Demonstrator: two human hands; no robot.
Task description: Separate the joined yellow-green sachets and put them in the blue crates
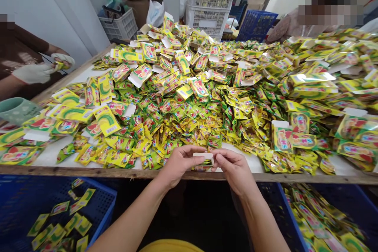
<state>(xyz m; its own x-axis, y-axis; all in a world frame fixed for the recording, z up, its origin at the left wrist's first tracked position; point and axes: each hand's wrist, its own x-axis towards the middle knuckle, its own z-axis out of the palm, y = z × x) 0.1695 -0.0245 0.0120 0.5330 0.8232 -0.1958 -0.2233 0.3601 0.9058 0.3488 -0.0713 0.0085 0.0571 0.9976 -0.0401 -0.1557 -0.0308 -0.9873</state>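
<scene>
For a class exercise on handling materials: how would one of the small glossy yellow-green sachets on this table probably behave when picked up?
The small sachets look light and floppy, since many lie bent and slumped over one another. Their glossy film is probably slippery, so one may slide in a loose grip. Being flat, they seem unlikely to roll, but may slide together when pushed.

Two bare hands, the left hand (178, 163) and the right hand (236, 171), share one white-edged packet (203, 161). Two co-workers show: one (20, 47) upper left, one (283, 27) upper right. There are three blue crates: lower left (35, 201), lower right (280, 208), upper right (256, 25). Three white crates: two stacked (208, 0) top centre, one (118, 27) upper left. One green mug (17, 110) sits at left. The loose packets (177, 118) are too many to count.
</scene>
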